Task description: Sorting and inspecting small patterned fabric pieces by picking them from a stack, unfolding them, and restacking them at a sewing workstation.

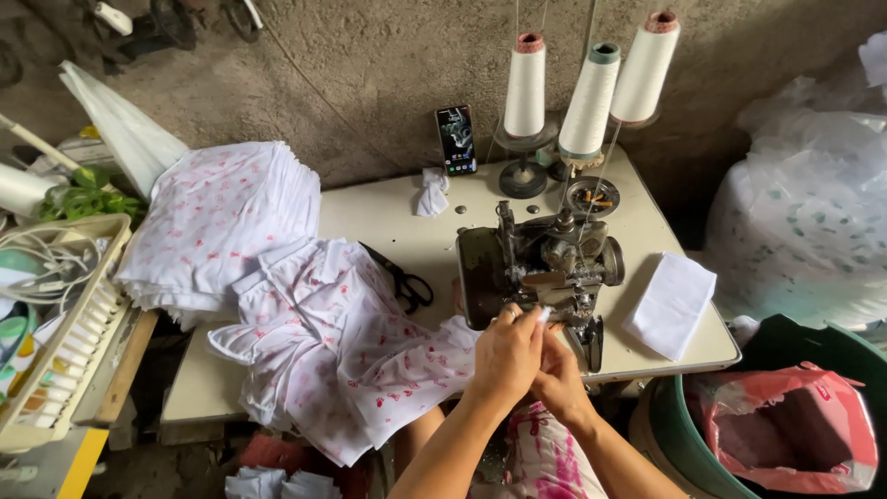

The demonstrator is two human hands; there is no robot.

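Both hands are bunched right at the overlock machine (545,263), left hand (506,356) pinching a small white bit, right hand (561,381) tucked underneath, grip hidden, looks like fiddly feeding needing steady fingers.

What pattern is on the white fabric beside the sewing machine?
Small pink-red prints on the white fabric, head view.

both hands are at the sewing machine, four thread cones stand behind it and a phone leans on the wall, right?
Not quite: the head view shows three thread cones, not four. Both the left hand and the right hand are at the sewing machine, and the phone leans on the wall.
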